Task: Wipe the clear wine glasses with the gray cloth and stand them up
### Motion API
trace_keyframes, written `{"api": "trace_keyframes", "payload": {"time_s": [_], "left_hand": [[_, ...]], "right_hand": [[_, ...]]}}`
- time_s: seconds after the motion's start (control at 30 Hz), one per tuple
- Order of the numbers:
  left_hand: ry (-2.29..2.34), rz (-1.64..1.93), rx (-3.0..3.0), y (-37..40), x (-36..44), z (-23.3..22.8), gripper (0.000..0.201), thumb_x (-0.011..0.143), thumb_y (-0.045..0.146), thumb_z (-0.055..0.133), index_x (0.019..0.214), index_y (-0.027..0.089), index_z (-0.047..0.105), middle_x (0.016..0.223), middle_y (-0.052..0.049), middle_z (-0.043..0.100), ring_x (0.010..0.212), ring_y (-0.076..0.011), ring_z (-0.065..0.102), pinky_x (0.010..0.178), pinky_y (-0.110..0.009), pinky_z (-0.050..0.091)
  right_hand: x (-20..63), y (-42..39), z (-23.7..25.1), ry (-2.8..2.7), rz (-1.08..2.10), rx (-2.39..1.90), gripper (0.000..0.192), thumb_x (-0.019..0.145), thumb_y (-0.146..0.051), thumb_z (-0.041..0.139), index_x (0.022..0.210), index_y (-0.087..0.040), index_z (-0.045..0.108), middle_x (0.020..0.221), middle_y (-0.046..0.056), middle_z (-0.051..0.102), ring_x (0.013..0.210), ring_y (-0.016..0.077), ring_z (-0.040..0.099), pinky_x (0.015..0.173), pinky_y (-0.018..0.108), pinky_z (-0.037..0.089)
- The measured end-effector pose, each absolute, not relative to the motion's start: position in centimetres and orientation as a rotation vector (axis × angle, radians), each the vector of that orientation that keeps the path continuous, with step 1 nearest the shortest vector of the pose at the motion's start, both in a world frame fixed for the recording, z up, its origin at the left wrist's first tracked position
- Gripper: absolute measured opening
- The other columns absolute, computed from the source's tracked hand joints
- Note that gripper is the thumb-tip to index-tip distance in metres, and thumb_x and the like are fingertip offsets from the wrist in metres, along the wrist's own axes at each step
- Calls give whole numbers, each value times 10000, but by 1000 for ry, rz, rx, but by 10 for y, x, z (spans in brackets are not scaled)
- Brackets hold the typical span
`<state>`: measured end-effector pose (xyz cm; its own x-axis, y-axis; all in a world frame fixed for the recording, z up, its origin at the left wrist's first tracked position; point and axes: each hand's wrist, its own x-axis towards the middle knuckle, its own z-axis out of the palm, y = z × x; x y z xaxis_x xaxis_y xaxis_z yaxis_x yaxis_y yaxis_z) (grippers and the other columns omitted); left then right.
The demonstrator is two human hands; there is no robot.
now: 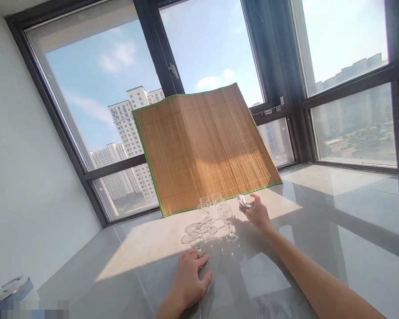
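My left hand [189, 279] lies palm down on the glossy grey stone floor [319, 221], fingers spread loosely and closed on nothing. Its fingertips reach the round foot of the nearest clear stemmed wine glass [197, 241]; I cannot tell whether they press on it or just brush it.

That glass stands at the near edge of a small cluster of clear stemmed wine glasses [211, 217], all upright, crowded close together in the bright patch of sunlight. I cannot count them exactly, since their transparent bowls overlap.

My right hand [257, 212] hovers just to the right of the cluster, arm stretched out long, fingers curled around a small crumpled pale cloth [244, 203]. The cloth is pinched in my fingertips just beside the right-hand glass [226, 215], without touching it as far as I can see.

Just behind the cluster a tan bamboo slat mat with a green border [202, 146] leans upright against the dark-framed window [173, 71], its bottom edge on the floor.

Well to the left of the cluster, at the lower corner of the view, sits a round metallic object [11, 285], only partly in sight.
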<state>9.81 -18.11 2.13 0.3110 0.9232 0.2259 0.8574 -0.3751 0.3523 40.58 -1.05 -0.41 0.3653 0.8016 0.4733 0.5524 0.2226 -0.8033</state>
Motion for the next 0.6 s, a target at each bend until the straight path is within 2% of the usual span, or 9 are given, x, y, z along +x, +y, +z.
{"api": "trace_keyframes", "payload": {"time_s": [0.23, 0.43, 0.53, 0.6], "left_hand": [[2291, 347, 2163, -144, -20, 8, 554, 850, 478, 446, 1355, 274, 548, 1438, -48, 509, 1358, -297, 378, 1130, -484, 223], [2458, 272, 1962, -85, -44, 6, 547, 913, 463, 315, 1417, 298, 450, 1544, -33, 359, 1424, -259, 280, 1144, -528, 157], [2517, 273, 1957, -78, -41, 8, 545, 901, 485, 348, 1397, 292, 470, 1523, -76, 381, 1399, -284, 312, 1133, -533, 171], [2579, 371, 1965, -84, -36, 9, 510, 889, 479, 381, 1339, 285, 522, 1444, -95, 465, 1350, -294, 369, 1113, -517, 220]], "right_hand": [[405, -13, -3, -1295, 301, -1483, 600, 716, -176, 513, 1304, -184, 394, 868, 46, 614, 721, 188, 593, 611, 255, 409], [405, -10, -7, -1294, 305, -1441, 608, 719, -188, 505, 1316, -199, 384, 862, 39, 611, 693, 183, 592, 585, 251, 402], [405, -9, -8, -1288, 313, -1434, 595, 728, -195, 506, 1310, -195, 382, 822, 29, 605, 678, 186, 585, 577, 253, 393], [404, -9, -7, -1287, 311, -1437, 590, 730, -199, 508, 1306, -192, 381, 807, 25, 601, 676, 188, 581, 575, 254, 389]]}}
